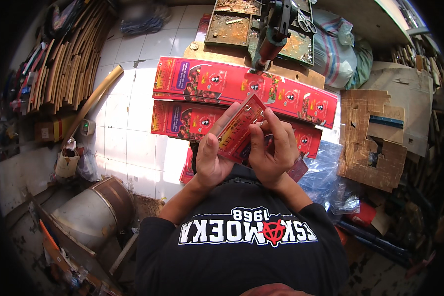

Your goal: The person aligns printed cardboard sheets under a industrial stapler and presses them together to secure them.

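In front of my chest I hold a red printed strip, tilted, with pictures and lettering on it. My left hand supports it from the left, fingers behind and thumb up along the edge. My right hand grips it from the right, thumb and forefinger pinched near its upper part, where a small whitish bit shows. Beyond my hands, a long red printed strip lies under the head of a hand press. A second layer of red strips sits nearer, partly hidden by my hands.
Rusty compartment trays with small metal bits flank the press, and scissors lie on the right one. Sacks, cut cardboard and clear plastic are at the right. Stacked boards and a drum stand left.
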Tool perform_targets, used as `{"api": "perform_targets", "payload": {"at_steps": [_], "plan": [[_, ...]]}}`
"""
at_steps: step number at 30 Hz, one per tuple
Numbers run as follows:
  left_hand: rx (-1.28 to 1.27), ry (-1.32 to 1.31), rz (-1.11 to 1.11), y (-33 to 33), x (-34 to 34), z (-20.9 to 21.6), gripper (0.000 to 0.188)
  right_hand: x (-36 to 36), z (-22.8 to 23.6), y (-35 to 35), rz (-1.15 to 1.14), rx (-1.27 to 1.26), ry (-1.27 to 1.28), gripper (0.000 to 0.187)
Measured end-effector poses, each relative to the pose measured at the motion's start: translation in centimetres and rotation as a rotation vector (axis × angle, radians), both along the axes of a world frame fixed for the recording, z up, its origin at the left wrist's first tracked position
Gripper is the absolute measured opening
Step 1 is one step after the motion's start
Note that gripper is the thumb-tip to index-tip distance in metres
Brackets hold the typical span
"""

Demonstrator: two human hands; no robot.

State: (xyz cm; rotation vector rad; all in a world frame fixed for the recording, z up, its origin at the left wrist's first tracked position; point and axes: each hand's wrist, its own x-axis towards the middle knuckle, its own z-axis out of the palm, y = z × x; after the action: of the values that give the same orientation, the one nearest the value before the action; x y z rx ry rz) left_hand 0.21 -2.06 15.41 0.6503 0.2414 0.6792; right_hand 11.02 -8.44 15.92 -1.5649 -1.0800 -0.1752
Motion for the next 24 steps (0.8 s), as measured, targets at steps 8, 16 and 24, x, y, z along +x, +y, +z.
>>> {"api": "perform_targets", "payload": {"at_steps": [8, 16, 24], "plan": [[0.002, -0.007, -0.003, -0.06, 0.07, -0.08, 0.088, 0.16, -0.22, 0.29, -0.057, -0.002, -0.045, 0.036], [0.051, 0.018, -0.005, 0.06, -0.2, -0.47, 0.083, 0.13, 0.04, 0.27, -0.027, -0.012, -0.026, 0.033], [0.087, 0.003, 0.016, 0.21, -0.37, -1.0, 0.074, -0.02, -0.04, 0.49, -0.037, -0.004, -0.051, 0.032]]}}
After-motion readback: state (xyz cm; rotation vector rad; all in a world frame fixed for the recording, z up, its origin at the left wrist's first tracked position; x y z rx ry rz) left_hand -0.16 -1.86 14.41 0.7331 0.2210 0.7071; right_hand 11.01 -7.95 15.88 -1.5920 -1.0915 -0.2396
